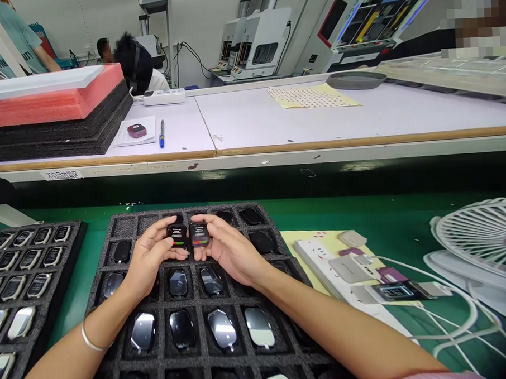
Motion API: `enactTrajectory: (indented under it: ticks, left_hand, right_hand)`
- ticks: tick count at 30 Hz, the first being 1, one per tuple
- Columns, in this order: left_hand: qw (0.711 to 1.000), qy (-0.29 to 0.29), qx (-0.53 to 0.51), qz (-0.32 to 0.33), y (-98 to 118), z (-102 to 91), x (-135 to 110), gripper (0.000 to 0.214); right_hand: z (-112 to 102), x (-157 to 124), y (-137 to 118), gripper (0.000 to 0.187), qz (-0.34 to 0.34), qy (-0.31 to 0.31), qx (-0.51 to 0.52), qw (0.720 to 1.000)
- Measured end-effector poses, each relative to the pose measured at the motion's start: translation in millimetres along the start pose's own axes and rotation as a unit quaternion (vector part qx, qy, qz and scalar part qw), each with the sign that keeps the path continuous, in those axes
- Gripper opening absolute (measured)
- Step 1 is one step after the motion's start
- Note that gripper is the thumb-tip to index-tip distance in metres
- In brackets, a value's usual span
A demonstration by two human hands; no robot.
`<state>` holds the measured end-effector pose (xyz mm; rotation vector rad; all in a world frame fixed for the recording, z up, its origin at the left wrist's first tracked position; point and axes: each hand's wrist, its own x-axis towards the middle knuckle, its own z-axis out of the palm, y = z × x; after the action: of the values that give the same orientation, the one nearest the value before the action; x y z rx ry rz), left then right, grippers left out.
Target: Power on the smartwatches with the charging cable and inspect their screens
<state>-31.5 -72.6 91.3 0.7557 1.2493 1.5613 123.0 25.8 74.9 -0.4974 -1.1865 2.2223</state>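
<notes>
My left hand (149, 255) grips a small black watch body (177, 236) with a lit screen showing text and a green-red bar. My right hand (228, 249) grips a second lit watch body (199, 234) right beside the first. Both hands hover over the far rows of a black foam tray (201, 356) whose pockets hold several dark, glossy watch bodies (182, 328). A silver bangle sits on my left wrist.
A second foam tray (72, 233) of watch bodies lies at left on the green mat. A white power strip (318, 256) with chargers and cables is at right, beside a white fan (481, 235). Beyond, a white bench holds stacked foam (53, 125), a pen, paper. Other people sit far back.
</notes>
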Motion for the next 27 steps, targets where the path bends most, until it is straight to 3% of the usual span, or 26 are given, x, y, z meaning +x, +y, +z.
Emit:
enactTrajectory:
  ticks: [5,17,27]
  left_hand:
    - [1.0,-0.002,0.022,0.009,-1.0,-0.6,-0.5,0.047]
    - [0.997,0.01,0.053,0.06,1.5,5.8,-2.6,0.052]
    - [0.996,0.006,0.059,0.065,1.7,7.1,-4.8,0.052]
  right_hand:
    - [-1.2,-0.5,0.8,0.034,-0.011,-0.008,-0.015,1.0]
    - [1.0,-1.5,-1.3,0.045,-0.041,-0.023,-0.048,0.998]
    - [1.5,-2.8,-0.9,0.043,-0.056,-0.031,-0.046,0.997]
